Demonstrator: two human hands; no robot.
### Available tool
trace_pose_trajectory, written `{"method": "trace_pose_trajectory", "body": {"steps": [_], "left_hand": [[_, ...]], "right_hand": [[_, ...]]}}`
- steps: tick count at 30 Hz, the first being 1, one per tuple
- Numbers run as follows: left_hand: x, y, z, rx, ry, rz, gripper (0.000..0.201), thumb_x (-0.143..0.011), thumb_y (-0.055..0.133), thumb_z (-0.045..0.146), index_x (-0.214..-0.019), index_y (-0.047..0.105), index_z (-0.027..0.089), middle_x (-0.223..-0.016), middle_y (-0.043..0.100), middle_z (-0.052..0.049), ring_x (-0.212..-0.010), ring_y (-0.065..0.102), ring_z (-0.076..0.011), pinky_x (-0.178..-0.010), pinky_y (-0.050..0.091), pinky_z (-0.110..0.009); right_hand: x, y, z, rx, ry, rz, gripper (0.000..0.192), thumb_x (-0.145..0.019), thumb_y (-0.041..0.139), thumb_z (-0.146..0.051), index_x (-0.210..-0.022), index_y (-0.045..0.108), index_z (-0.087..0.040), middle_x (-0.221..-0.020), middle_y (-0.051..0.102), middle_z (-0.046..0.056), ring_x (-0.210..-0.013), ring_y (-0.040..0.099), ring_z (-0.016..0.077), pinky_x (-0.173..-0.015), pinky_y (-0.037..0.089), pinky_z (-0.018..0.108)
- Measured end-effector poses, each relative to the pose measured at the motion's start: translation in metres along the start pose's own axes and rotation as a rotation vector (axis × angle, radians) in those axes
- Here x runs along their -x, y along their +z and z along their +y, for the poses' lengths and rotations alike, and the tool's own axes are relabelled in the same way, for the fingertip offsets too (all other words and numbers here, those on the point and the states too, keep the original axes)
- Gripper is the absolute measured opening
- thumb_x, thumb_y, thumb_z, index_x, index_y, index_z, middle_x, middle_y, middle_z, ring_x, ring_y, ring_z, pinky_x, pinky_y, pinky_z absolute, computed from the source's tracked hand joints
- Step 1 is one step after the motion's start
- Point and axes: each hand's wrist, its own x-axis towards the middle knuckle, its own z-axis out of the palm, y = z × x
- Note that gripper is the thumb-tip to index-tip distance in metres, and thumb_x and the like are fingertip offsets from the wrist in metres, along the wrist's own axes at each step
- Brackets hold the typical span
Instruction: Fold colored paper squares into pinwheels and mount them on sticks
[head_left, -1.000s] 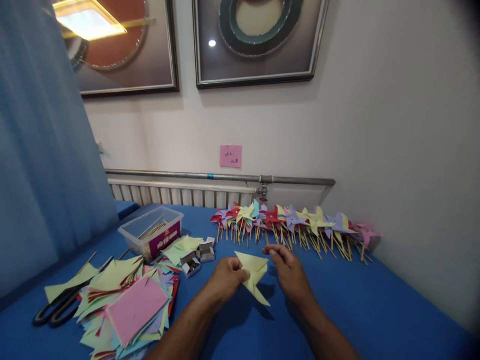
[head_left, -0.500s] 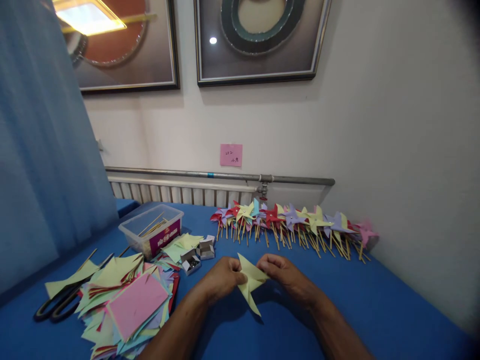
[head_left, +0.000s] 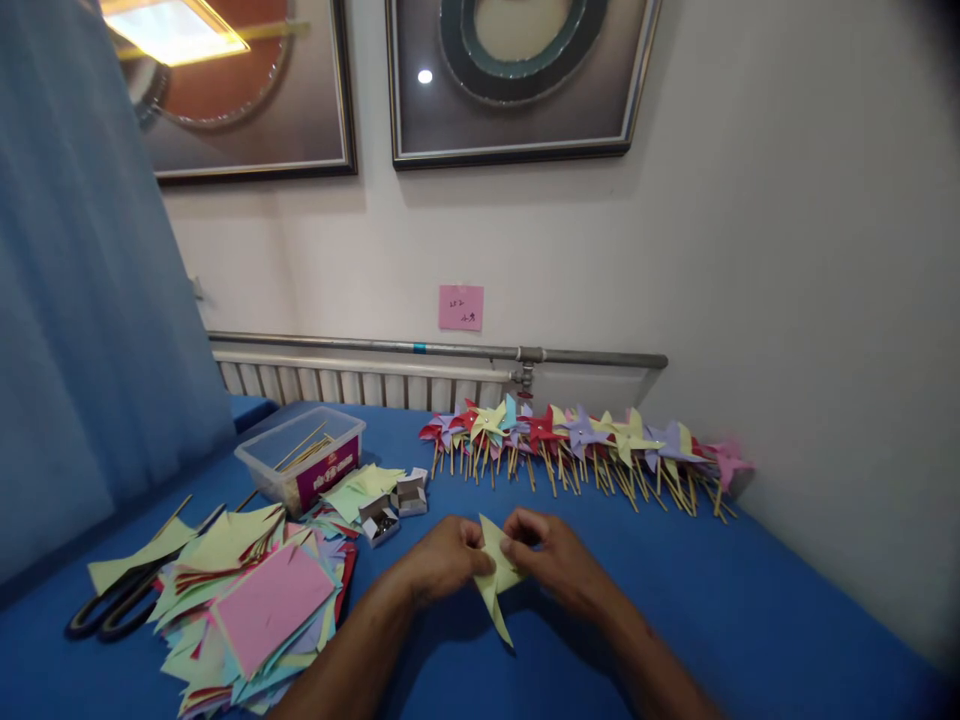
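Note:
Between my two hands is a pale yellow paper pinwheel (head_left: 492, 583), held just above the blue table. My left hand (head_left: 448, 558) pinches it on the left side, thumb over the paper near the centre. With bent fingers my right hand (head_left: 549, 556) grips its right side, the thumb and fingertips pressed at the paper near the middle. One pointed blade sticks up between the hands and another hangs down toward me. Two small white boxes lie to the left of my left hand; the nearer box (head_left: 379, 528) holds small metal pins.
Finished pinwheels on sticks (head_left: 581, 435) lie in a long row at the back. Left are a stack of coloured paper (head_left: 274, 605), black-handled scissors (head_left: 124, 600) and a clear plastic tub (head_left: 259, 470) with sticks. A blue curtain (head_left: 97, 280) hangs at the left.
My right hand has moved left, closer to my left hand, bringing the pinwheel's right side in toward its middle. The lower blade has swung slightly left.

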Motion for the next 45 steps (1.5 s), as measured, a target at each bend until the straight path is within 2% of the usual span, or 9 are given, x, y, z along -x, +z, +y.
{"method": "trace_pose_trajectory", "body": {"steps": [5,8,12,16,21,33,37,40,45], "left_hand": [[-0.001,-0.001,-0.002,-0.01,-0.012,0.006,0.002,-0.06,0.057,0.017,-0.061,0.057,0.016,-0.057,0.05,0.003,-0.051,0.036,-0.0089,-0.052,0.024,-0.024],[-0.001,-0.004,-0.002,-0.007,-0.006,0.006,0.005,-0.059,0.057,0.017,-0.062,0.06,0.015,-0.056,0.05,0.003,-0.05,0.036,-0.0086,-0.052,0.024,-0.024],[0.001,-0.007,0.0,0.016,-0.004,-0.024,0.007,-0.057,0.059,0.018,-0.062,0.062,0.015,-0.057,0.051,0.003,-0.051,0.038,-0.0081,-0.053,0.026,-0.024],[0.001,-0.008,0.0,0.0,-0.024,-0.011,0.007,-0.057,0.062,0.02,-0.061,0.061,0.015,-0.055,0.051,0.003,-0.051,0.038,-0.0086,-0.053,0.027,-0.024],[-0.001,-0.007,-0.003,0.073,-0.016,-0.017,0.01,-0.057,0.066,0.022,-0.064,0.063,0.015,-0.057,0.055,0.002,-0.054,0.043,-0.0096,-0.056,0.03,-0.024],[0.005,-0.002,0.008,0.166,-0.008,-0.036,0.016,-0.06,0.07,0.027,-0.062,0.059,0.015,-0.055,0.051,0.004,-0.051,0.038,-0.0073,-0.053,0.027,-0.023],[0.003,-0.003,0.006,0.17,-0.005,0.029,0.011,-0.06,0.067,0.02,-0.058,0.056,0.017,-0.053,0.051,0.004,-0.05,0.04,-0.0078,-0.054,0.032,-0.023],[0.003,-0.004,0.008,0.175,-0.026,0.043,0.002,-0.062,0.063,0.017,-0.061,0.062,0.015,-0.055,0.054,0.003,-0.05,0.042,-0.0089,-0.056,0.036,-0.023],[0.002,-0.003,0.01,0.15,-0.06,0.084,0.005,-0.058,0.059,0.012,-0.06,0.062,0.015,-0.053,0.055,0.002,-0.05,0.044,-0.0093,-0.055,0.036,-0.023]], "right_hand": [[0.006,0.0,-0.014,0.089,-0.047,0.026,0.016,-0.085,0.055,-0.028,-0.072,0.061,-0.02,-0.067,0.059,-0.001,-0.065,0.05,0.0147,-0.062,0.036,0.028],[0.006,-0.006,-0.013,-0.045,-0.021,-0.063,0.021,-0.088,0.051,-0.032,-0.079,0.065,-0.019,-0.069,0.062,0.001,-0.066,0.053,0.0156,-0.064,0.039,0.029],[0.004,-0.009,-0.007,-0.155,-0.002,-0.17,0.012,-0.078,0.062,-0.028,-0.084,0.068,-0.019,-0.074,0.064,0.002,-0.068,0.054,0.0153,-0.065,0.04,0.029],[0.004,-0.007,-0.005,-0.109,-0.023,-0.129,0.013,-0.073,0.066,-0.022,-0.085,0.068,-0.02,-0.084,0.066,0.004,-0.079,0.057,0.018,-0.071,0.043,0.03],[0.003,-0.002,-0.003,-0.105,-0.006,-0.166,0.008,-0.077,0.066,-0.026,-0.082,0.065,-0.019,-0.078,0.062,0.002,-0.075,0.054,0.0163,-0.07,0.041,0.03],[0.0,0.005,0.007,-0.163,0.001,-0.094,0.031,-0.079,0.073,-0.046,-0.074,0.059,-0.019,-0.07,0.054,-0.001,-0.065,0.046,0.0134,-0.06,0.036,0.027],[0.001,0.001,0.005,-0.147,0.015,-0.128,0.037,-0.085,0.064,-0.054,-0.078,0.062,-0.018,-0.07,0.055,0.0,-0.065,0.046,0.0143,-0.062,0.036,0.028],[0.002,-0.002,0.0,-0.117,0.009,-0.145,0.042,-0.091,0.054,-0.057,-0.084,0.068,-0.018,-0.077,0.062,0.003,-0.071,0.052,0.0164,-0.066,0.04,0.029],[0.003,0.0,-0.005,-0.092,0.004,-0.101,0.027,-0.084,0.061,-0.044,-0.089,0.071,-0.019,-0.081,0.067,0.004,-0.075,0.056,0.0186,-0.071,0.042,0.031]]}}
